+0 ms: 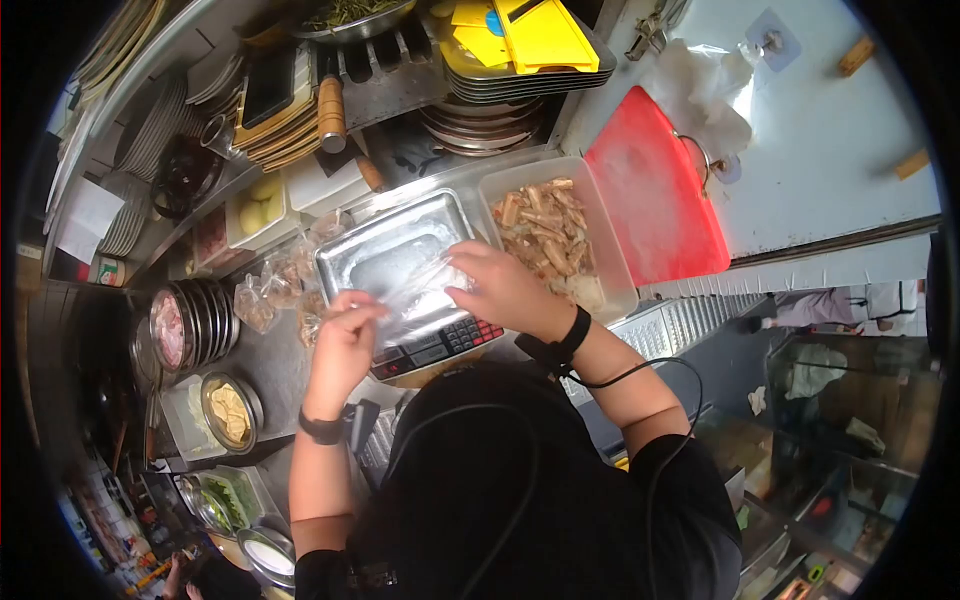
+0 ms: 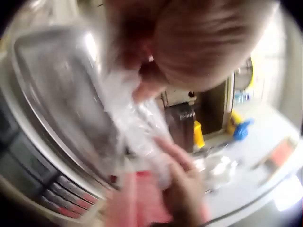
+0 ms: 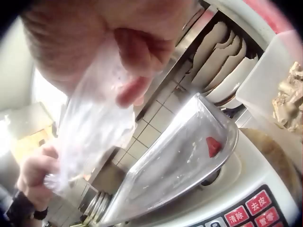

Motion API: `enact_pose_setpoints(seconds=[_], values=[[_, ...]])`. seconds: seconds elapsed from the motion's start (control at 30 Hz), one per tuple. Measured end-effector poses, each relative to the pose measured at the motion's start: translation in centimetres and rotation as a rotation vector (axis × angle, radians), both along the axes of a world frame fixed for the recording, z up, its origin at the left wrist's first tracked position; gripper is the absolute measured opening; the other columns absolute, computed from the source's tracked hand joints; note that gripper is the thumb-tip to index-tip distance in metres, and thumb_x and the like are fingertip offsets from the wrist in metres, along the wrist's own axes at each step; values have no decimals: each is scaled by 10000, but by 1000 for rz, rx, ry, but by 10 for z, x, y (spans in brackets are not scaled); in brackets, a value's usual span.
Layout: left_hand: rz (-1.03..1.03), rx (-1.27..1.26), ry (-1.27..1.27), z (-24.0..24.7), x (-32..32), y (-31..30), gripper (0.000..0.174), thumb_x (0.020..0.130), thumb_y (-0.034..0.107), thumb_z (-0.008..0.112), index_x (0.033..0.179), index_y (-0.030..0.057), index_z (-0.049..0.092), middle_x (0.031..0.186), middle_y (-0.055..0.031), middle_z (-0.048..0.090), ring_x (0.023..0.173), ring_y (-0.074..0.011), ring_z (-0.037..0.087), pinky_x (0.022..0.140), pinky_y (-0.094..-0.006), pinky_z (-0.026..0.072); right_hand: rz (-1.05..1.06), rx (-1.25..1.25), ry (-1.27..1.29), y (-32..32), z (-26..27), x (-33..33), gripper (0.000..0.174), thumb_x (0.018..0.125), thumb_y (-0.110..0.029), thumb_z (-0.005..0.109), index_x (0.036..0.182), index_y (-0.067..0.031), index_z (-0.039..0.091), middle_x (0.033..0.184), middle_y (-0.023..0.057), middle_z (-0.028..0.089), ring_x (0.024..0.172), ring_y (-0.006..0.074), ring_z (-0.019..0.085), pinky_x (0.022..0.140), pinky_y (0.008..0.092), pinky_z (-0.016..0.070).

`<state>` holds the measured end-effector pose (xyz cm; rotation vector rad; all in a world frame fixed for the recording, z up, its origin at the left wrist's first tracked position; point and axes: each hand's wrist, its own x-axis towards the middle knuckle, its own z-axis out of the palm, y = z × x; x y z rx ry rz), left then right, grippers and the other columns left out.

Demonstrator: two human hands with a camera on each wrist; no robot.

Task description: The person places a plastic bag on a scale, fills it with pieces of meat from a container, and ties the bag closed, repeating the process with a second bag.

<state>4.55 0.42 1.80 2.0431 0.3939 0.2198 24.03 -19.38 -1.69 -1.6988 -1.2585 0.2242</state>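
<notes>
The left hand and the right hand hang above a grey surface. Just past the right hand, on its outer side, we see a plastic box of brown food pieces. Under both hands we have a metal tray, set over a scale. Between the hands stretches a clear bag, pinched by both. Beyond the left hand we find small filled bags; in the tray, lower than the right hand, lies a red scrap.

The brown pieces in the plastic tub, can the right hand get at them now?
Likely yes: the tub is uncovered and close to the right hand, though that hand holds a clear plastic bag.
</notes>
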Motion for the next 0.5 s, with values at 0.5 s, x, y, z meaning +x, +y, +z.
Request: enact_pose_setpoints(seconds=[0.5], values=[[494, -203, 85, -24, -14, 19, 448, 932, -66, 560, 1374, 4, 539, 895, -86, 629, 564, -103, 593, 479, -267, 479, -688, -714, 182, -126, -177, 138, 436, 868, -337, 731, 1089, 34, 674, 947, 277, 703, 929, 416, 688, 805, 461, 541]])
